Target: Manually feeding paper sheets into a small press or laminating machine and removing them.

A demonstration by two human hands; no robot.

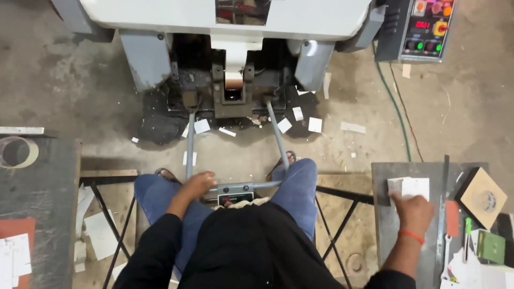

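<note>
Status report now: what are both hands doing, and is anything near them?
Left hand closed on grey lever bar. Right hand pressing white card stack on metal table. Ruler lies beside right hand.

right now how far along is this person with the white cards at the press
Done: loose white cards lie scattered on the floor under the machine, so some have likely gone through. In hand: the left hand grips the grey lever bar, while the right hand rests on a white card stack on the side table. Left: that stack; how many cards it holds can't be told.
</note>
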